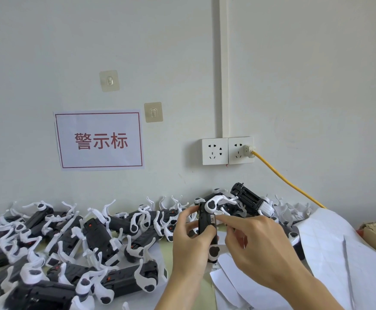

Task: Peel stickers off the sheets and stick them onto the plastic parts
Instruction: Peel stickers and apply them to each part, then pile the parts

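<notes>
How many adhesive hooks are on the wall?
2: one hook high above the red-bordered sign, the other hook lower right, beside the sign's top right corner. None looks hidden.
</notes>
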`<state>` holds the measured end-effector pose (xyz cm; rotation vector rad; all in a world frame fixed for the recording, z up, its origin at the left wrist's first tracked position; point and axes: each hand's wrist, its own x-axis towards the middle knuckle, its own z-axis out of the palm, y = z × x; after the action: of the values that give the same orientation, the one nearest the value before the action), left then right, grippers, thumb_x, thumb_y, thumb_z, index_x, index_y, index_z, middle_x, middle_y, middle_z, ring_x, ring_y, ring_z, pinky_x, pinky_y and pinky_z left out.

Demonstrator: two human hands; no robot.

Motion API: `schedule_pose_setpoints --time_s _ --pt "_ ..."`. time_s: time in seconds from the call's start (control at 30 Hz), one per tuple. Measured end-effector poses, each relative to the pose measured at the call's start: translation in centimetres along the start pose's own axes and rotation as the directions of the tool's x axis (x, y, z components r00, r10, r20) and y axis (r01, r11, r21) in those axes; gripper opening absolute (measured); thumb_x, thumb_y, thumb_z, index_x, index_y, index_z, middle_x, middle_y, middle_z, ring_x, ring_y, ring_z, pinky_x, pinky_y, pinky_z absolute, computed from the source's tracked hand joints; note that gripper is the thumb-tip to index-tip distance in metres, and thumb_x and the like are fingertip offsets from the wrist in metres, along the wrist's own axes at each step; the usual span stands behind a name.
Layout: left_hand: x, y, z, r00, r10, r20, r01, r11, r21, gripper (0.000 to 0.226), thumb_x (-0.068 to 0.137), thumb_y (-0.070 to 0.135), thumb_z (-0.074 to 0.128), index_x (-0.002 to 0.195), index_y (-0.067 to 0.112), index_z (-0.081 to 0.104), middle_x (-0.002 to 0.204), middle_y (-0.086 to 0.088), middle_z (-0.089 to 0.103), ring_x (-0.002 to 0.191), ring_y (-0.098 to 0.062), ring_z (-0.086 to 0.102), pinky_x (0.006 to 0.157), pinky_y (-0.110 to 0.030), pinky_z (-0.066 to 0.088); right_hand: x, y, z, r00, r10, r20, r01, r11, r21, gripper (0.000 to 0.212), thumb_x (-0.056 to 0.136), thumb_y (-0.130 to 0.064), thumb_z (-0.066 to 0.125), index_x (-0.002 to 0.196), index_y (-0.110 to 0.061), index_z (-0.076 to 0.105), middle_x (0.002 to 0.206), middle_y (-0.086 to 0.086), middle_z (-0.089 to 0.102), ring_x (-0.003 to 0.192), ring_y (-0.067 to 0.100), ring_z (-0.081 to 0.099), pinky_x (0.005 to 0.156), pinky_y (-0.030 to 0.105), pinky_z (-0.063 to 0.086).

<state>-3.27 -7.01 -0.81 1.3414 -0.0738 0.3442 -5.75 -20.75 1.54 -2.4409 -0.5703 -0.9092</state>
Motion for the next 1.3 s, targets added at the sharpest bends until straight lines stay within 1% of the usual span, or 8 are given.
schedule_pose_setpoints --time_s 0.17,0.33,0.47,0.63,0.87,0.97,1.1,1.3 --pt "0.08 0.02 -0.04 1.000 0.000 0.000 0.000 1.000 -0.014 0.043 0.085 -0.004 0.063 0.112 0.029 0.063 0.102 -0.011 0.073 0.072 -0.024 0.073 0.062 -0.021 0.055 -0.07 0.04 0.12 0.999 -0.034 0.030 0.033 0.999 0.040 0.042 0.079 -0.027 0.044 0.110 -0.041 0.069 0.052 -0.007 0.044 0.059 0.017 0.044 0.049 0.022 0.035" --pt "-0.10 -0.16 0.06 1.000 0.026 0.011 -0.026 1.000 0.010 0.045 0.086 -0.003 0.065 0.105 0.038 0.065 0.103 -0.009 0.070 0.086 -0.034 0.070 0.063 -0.025 0.056 0.01 0.34 0.16 0.998 0.004 0.058 -0.006 1.000 0.027 0.050 0.080 -0.031 0.041 0.120 -0.047 0.067 0.053 -0.017 0.048 0.057 0.008 0.045 0.049 0.016 0.030" --pt "0.20 -0.15 0.00 1.000 -0.013 -0.017 0.012 0.999 -0.052 0.044 0.085 -0.004 0.063 0.110 0.032 0.065 0.101 -0.008 0.074 0.075 -0.024 0.074 0.061 -0.022 0.055 0.00 0.39 0.15 0.995 -0.004 0.095 0.000 0.999 0.036 0.051 0.084 -0.024 0.047 0.126 -0.048 0.063 0.056 -0.016 0.048 0.058 0.012 0.042 0.050 0.019 0.032" --pt "0.43 -0.54 -0.10 0.998 -0.047 -0.035 0.042 0.993 -0.109 0.042 0.085 -0.003 0.064 0.109 0.031 0.067 0.103 -0.013 0.073 0.077 -0.030 0.074 0.076 -0.040 0.059 0.04 0.26 0.33 0.990 -0.013 0.140 0.000 0.996 0.090 0.052 0.088 -0.022 0.047 0.132 -0.045 0.060 0.055 -0.013 0.047 0.057 0.014 0.042 0.049 0.021 0.029" --pt "0.55 -0.41 -0.33 0.993 -0.097 -0.062 0.081 0.970 -0.229 0.036 0.085 -0.002 0.065 0.106 0.027 0.069 0.100 -0.020 0.072 0.072 -0.027 0.072 0.061 -0.032 0.056 0.21 0.36 0.29 0.987 -0.056 0.149 0.031 0.986 0.166 0.049 0.085 -0.015 0.043 0.121 -0.042 0.064 0.055 -0.007 0.043 0.054 0.019 0.035 0.047 0.021 0.024" --pt "0.53 -0.34 -0.28 0.995 -0.083 -0.058 0.068 0.973 -0.222 0.036 0.085 -0.003 0.064 0.104 0.027 0.070 0.098 -0.020 0.072 0.069 -0.026 0.071 0.062 -0.034 0.055 0.03 0.43 0.32 0.994 -0.022 0.112 0.008 0.992 0.127 0.050 0.086 -0.019 0.045 0.126 -0.042 0.064 0.053 -0.009 0.044 0.055 0.017 0.039 0.051 0.025 0.032" --pt "0.50 -0.52 -0.20 0.998 -0.049 -0.040 0.041 0.984 -0.173 0.037 0.087 -0.002 0.062 0.105 0.029 0.069 0.099 -0.016 0.073 0.076 -0.031 0.073 0.074 -0.041 0.057 0.05 0.43 0.38 0.988 -0.034 0.153 0.017 0.993 0.113 0.059 0.087 -0.018 0.043 0.136 -0.049 0.054 0.056 -0.014 0.047 0.057 0.015 0.042 0.051 0.023 0.031" --pt "0.47 -0.60 -0.32 0.998 -0.052 -0.042 0.044 0.982 -0.186 0.037 0.086 -0.004 0.063 0.107 0.026 0.069 0.097 -0.016 0.074 0.072 -0.029 0.073 0.070 -0.039 0.057 0.15 0.51 0.37 0.985 0.004 0.173 -0.028 0.990 0.138 0.054 0.088 -0.011 0.046 0.126 -0.044 0.065 0.053 -0.020 0.049 0.054 0.015 0.041 0.052 0.017 0.034"
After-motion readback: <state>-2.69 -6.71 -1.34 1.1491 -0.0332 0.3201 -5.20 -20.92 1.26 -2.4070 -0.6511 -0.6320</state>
